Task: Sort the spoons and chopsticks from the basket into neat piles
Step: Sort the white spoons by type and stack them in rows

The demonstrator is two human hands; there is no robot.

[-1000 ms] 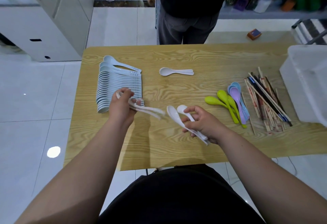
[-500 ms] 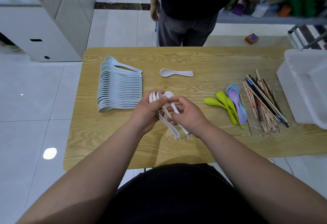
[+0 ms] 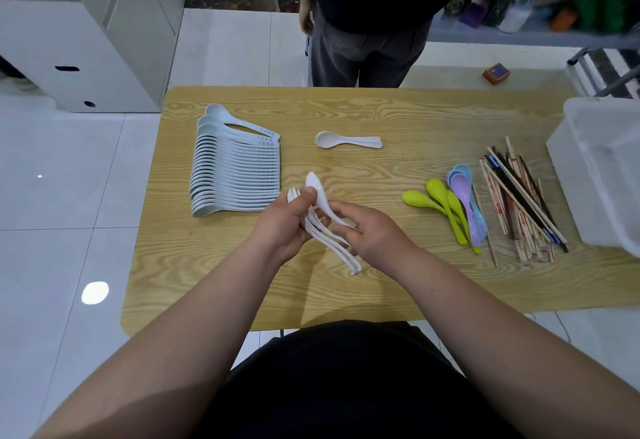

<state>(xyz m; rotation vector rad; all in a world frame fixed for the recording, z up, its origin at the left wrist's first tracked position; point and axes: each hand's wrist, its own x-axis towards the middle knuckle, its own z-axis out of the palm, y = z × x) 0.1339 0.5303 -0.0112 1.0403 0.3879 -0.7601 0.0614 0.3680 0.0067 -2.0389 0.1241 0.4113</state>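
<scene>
1. White spoons [image 3: 341,253], stacked, are at the frame centre; the left hand [image 3: 284,225] grips them.
2. The right hand [image 3: 372,232] pinches a single spoon [image 3: 313,185] against the stack.
3. Chopsticks [image 3: 519,203] lie at right on the bench [image 3: 398,112].

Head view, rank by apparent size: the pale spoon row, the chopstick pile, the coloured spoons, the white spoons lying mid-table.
1. Pale spoon row and chopstick pile: footprints look alike, so not ranked against each other.
2. Coloured spoons.
3. White spoons mid-table, clearly smallest.
</scene>
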